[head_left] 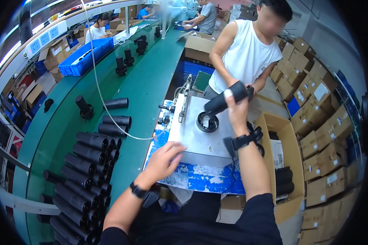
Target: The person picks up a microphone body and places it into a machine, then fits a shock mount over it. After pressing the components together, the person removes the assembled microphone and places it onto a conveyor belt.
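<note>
Black cylinders (78, 165) crowd green bench (155, 75), pale hose (96, 75) crossing; right hand (238, 111) grips tube (221, 102), left hand (162, 161) half-spread

Black cylinder (224, 99), grey platform (186, 141), patchy blue-and-white bench (204, 176), green worktop (151, 75).

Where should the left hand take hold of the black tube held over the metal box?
Probably around the exposed lower barrel of the black tube, coming in from the left. The tube is tilted, that end pointing left by the round black part, while the right hand grips farther up. The left hand looks empty and lies on that side.
</note>
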